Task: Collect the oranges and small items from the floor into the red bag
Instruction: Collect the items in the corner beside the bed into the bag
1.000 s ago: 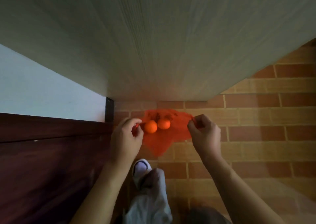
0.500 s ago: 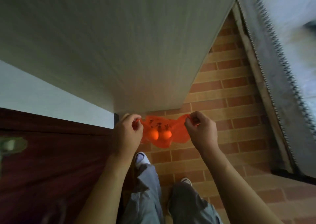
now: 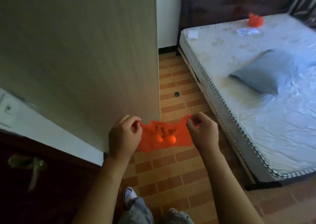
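So both hands are up in front of the person, holding a thin, see-through red plastic bag (image 3: 165,136) stretched out between them above the brick-pattern tiled floor (image 3: 177,165). The left hand (image 3: 124,136) has its fingers (image 3: 135,121) curled round the bag's left top edge, pinching it, and the right hand (image 3: 202,131) does the same on the right top edge, thumb and fingers bunched tight on the plastic. The bag sags in the middle and you can see two round oranges (image 3: 166,139) sitting side by side, touching, at the bottom of it, glowing through the film; there's some dark print on the plastic just above them, too blurry to read. Further up the floor, well apart from the bag, lies one small dark item (image 3: 176,94), can't tell what it is. To the left stands a tall pale wood-grain panel (image 3: 85,52), and lower left a dark brown wooden door (image 3: 42,181) with a greenish metal handle (image 3: 27,162). On the right is a bed with a bare white quilted mattress (image 3: 239,66), a light blue pillow (image 3: 261,71) lying on it, and another bit of red plastic (image 3: 255,20) at the far end near the dark headboard (image 3: 222,3). At the bottom edge you catch grey trousers and a white shoe (image 3: 129,193)
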{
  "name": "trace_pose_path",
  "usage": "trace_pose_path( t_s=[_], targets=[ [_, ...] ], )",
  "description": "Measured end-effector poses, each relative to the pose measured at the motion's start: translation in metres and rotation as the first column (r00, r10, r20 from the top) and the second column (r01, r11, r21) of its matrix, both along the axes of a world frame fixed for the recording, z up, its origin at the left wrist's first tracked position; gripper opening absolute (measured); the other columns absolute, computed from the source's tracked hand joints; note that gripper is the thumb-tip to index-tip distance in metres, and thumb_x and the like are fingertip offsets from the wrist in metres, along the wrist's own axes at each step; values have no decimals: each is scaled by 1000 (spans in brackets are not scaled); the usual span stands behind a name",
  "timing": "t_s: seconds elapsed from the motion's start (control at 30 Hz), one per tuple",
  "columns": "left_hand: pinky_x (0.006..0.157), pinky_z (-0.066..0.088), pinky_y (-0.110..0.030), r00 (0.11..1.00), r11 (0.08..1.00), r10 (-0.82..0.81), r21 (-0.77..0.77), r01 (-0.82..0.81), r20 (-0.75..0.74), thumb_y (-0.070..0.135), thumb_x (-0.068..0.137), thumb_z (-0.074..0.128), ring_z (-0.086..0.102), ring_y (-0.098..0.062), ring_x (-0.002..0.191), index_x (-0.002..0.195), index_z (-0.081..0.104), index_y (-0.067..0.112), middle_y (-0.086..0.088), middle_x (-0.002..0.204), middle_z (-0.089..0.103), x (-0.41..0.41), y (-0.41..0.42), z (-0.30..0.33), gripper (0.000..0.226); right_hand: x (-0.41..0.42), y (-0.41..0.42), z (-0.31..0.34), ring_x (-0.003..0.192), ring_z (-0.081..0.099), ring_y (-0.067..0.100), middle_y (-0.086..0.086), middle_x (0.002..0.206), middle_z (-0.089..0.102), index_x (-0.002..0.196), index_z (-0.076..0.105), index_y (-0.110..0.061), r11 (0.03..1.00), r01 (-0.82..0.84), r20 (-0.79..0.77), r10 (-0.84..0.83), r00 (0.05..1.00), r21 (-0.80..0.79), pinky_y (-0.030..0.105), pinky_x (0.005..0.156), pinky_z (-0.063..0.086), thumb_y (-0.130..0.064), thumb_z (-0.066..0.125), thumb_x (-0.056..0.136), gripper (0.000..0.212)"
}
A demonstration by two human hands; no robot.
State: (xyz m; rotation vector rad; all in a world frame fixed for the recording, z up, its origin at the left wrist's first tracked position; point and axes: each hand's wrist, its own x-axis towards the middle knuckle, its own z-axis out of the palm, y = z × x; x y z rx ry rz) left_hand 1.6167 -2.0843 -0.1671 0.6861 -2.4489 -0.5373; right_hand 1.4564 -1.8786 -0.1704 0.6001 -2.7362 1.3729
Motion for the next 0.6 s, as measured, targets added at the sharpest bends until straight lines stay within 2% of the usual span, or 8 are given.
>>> trace_pose_path(
  t_s=[0.13, 0.43, 0.6],
  targets=[
    [65, 55, -33, 995, 996, -31, -84, 24, -90, 12, 91, 67, 66, -18, 84, 99, 75, 17, 1, 93, 71, -19, 13, 52, 12, -21, 19, 46, 72, 65, 14, -7, 74, 68, 86, 73, -22, 993, 96, -41, -99, 994, -70, 30, 69, 50, -29, 71, 85, 7],
    [63, 53, -37, 965, 979, -120, -187, 77, -232, 3, 81, 72, 63, -20, 75, 86, 73, 17, 2, 82, 66, -61, 62, 114, 15, -37, 86, 108, 76, 66, 14, -8, 75, 70, 85, 72, -25, 978, 167, -148, -184, 972, -123, 33, 70, 53, -33, 69, 84, 9],
    [64, 51, -30, 954, 974, -174, -185, 130, -246, 1, 80, 74, 63, -17, 75, 86, 73, 17, 3, 83, 67, -80, 88, 124, 17, -48, 118, 119, 75, 65, 14, -6, 76, 70, 86, 71, -24, 966, 219, -164, -241, 957, -138, 36, 72, 54, -33, 71, 86, 10]
  ],
)
